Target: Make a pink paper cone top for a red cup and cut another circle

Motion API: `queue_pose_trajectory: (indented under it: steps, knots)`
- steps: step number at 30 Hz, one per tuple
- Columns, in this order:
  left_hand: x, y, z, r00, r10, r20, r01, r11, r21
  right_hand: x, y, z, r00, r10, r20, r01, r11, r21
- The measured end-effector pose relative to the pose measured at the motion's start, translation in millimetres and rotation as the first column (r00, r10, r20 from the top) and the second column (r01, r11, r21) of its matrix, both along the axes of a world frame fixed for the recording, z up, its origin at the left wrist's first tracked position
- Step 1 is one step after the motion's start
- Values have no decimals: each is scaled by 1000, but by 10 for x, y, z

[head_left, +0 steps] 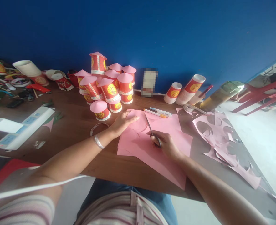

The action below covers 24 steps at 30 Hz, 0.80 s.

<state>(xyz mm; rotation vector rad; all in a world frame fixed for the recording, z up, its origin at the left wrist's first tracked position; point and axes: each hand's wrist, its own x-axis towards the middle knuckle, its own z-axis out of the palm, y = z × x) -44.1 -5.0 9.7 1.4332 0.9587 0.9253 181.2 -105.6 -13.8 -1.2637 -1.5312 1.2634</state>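
Pink paper sheets [166,147] lie on the brown table [77,125] in front of me. My left hand [124,122] lies flat with fingers stretched out, pressing on a cut pink paper circle [139,123] at the sheets' upper left. My right hand [167,143] is closed round the handles of scissors [149,127], whose blades point up and away over the pink paper. A silver bracelet [98,142] sits on my left wrist.
A pile of red paper cups with pink cone lids [108,89] stands behind my left hand. Two marker pens [158,112], stacked cups [191,89], a tape roll [188,107], a bottle [221,95], cut-out pink scraps [224,143] on the right. A white power strip [23,126] on the left.
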Motion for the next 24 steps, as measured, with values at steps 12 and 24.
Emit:
queue_pose_trajectory:
  steps: [12,24]
  knots:
    - [-10,15,-15,999,-31,-26,30,999,-27,-10,-7,36,1000,-10,29,10,1000,-1]
    - [-5,22,-14,1000,-5,0,5,1000,4,10,2,-69,1000,-5,3,5,1000,-2]
